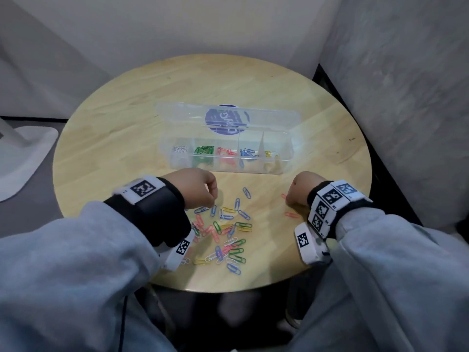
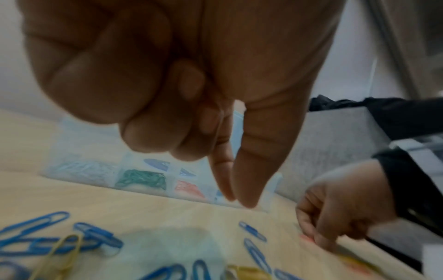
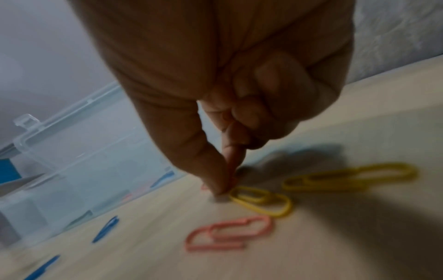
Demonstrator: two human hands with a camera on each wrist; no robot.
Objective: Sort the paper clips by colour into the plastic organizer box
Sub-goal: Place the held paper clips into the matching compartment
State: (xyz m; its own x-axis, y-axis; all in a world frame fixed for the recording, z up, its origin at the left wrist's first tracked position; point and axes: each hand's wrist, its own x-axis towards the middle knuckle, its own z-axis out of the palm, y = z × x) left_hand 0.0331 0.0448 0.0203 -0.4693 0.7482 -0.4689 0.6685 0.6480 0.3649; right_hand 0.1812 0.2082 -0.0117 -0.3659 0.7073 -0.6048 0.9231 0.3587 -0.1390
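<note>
Our right hand (image 3: 225, 181) thumb and forefinger pinched at tabletop on small pink paper clip (image 3: 205, 187), hold unclear; left hand (image 2: 236, 191) pinched, empty. Clear plastic organizer box (image 1: 223, 166) beyond both. Yellow paper clip (image 3: 261, 200) touching fingertips may snag.

The clear plastic organizer box (image 1: 286, 158) sits open beyond both hands, holding white, green, red, blue and yellow clips in separate compartments. Loose mixed paper clips (image 1: 228, 232) lie scattered between the hands.
</note>
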